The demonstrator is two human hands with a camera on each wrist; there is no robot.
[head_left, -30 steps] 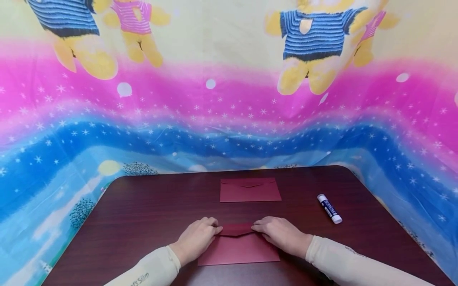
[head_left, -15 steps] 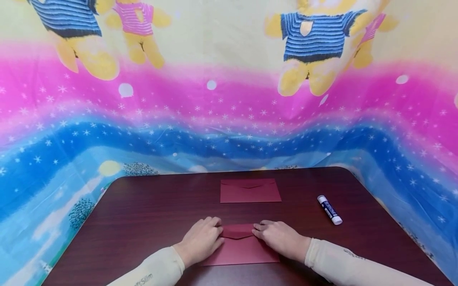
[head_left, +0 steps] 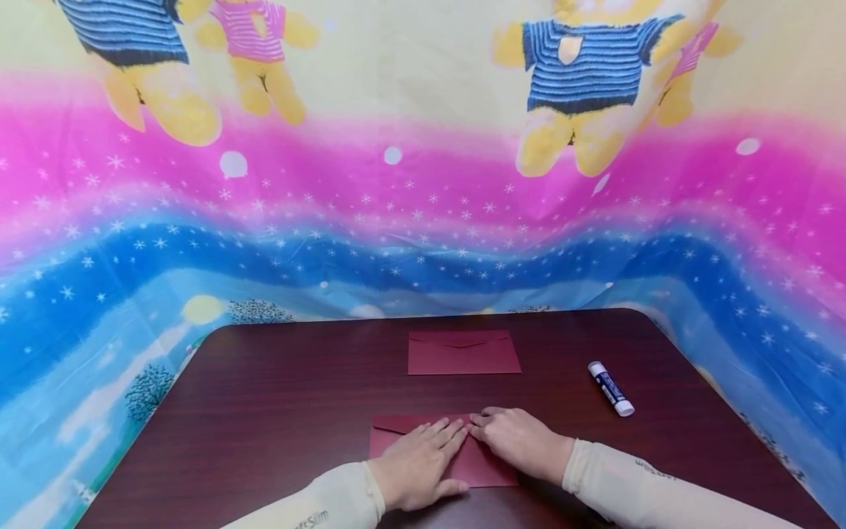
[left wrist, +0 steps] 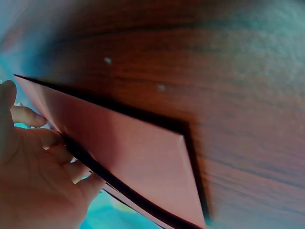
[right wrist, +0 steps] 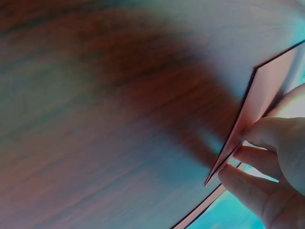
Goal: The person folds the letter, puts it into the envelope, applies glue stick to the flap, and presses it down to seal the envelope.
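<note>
A dark red envelope [head_left: 481, 466] lies on the table close to the person, its pointed flap [head_left: 396, 424] folded down. Across its middle rests the left hand [head_left: 416, 464], fingers straight, tips on the flap near the top edge and thumb out to the side. The right hand [head_left: 518, 438] touches the envelope's upper right part with slightly bent fingers. In the left wrist view the same envelope [left wrist: 128, 143] shows with the left fingers over its flap side. The right wrist view has the right fingertips [right wrist: 228, 174] against the envelope's edge [right wrist: 267, 86].
A second red envelope [head_left: 463, 356], flap down, lies farther back on the dark brown table [head_left: 297, 382]. To the right lies a glue stick [head_left: 611, 389] with white ends and a dark blue label. A colourful printed cloth [head_left: 396, 242] hangs behind the table.
From the flap's left side, the left hand has slid right across it and spread flat, baring the envelope's left corner. The flap has come down flatter. The right hand stays nearly in place.
</note>
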